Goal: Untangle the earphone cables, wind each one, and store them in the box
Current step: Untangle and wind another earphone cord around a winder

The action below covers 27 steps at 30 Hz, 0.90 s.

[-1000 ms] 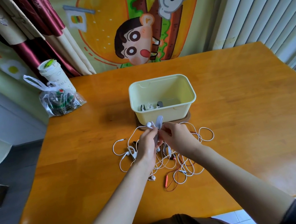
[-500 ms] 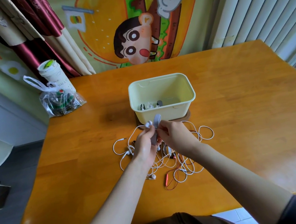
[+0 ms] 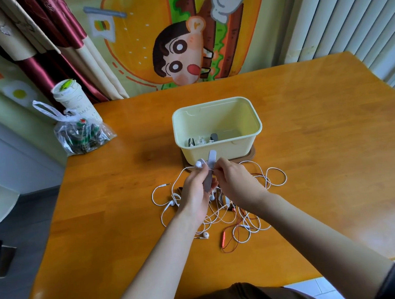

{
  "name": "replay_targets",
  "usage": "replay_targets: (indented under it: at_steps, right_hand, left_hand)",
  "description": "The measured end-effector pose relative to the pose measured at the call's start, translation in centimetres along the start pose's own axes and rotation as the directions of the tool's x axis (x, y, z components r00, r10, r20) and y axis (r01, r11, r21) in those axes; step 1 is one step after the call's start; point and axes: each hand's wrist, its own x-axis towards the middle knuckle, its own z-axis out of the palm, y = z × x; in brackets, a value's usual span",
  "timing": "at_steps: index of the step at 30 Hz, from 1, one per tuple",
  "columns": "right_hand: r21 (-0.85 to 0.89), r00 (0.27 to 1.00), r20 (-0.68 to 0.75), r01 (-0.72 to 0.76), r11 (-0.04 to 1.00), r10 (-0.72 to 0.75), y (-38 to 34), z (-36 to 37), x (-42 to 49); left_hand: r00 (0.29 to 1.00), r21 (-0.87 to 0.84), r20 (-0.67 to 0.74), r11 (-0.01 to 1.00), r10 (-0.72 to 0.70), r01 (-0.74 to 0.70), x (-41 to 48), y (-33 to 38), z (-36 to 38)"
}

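earphone cable tangle point(image 3: 232, 218) loose toward table point(image 3: 337, 160) near edge | left hand point(image 3: 196, 193) grips wound white earphone point(image 3: 198, 164), right hand point(image 3: 238, 184) pinches its grey strap point(image 3: 211, 162) (not fastened yet, I'd say) | risk: a slip lets the coil unwind | box point(image 3: 218, 152) just beyond, mid-table

Colours on my feed
I see a pale yellow box point(image 3: 228, 150) on an orange wood-grain table point(image 3: 323, 137), white cables point(image 3: 276, 181), one red cable point(image 3: 226, 247), a grey strap point(image 3: 211, 158), a maroon-and-cream curtain point(image 3: 60, 42) and a cartoon-burger-print backdrop point(image 3: 133, 47).
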Motion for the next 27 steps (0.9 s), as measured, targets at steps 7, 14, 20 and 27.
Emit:
replay_targets:
  at_steps: [7,14,20,27]
  right_hand:
    - [0.096,0.998,-0.063,0.038,0.995,-0.032,-0.28,-0.21,-0.34]
    - [0.126,0.995,-0.098,0.036,0.991,-0.023,-0.26,-0.01,-0.37]
    - [0.211,0.995,-0.059,-0.067,0.975,0.081,-0.21,-0.03,0.18]
    - [0.174,0.999,-0.033,-0.014,0.985,0.020,-0.28,-0.56,0.35]
  left_hand:
    - [1.000,-0.044,-0.006,0.999,0.030,-0.030,-0.13,0.24,0.16]
    - [1.000,-0.093,-0.014,0.996,0.009,-0.010,-0.16,0.26,-0.03]
    - [1.000,-0.100,-0.002,0.995,0.001,-0.001,-0.37,0.32,0.02]
    - [0.997,0.049,-0.067,0.998,0.049,-0.045,-0.49,0.39,0.11]
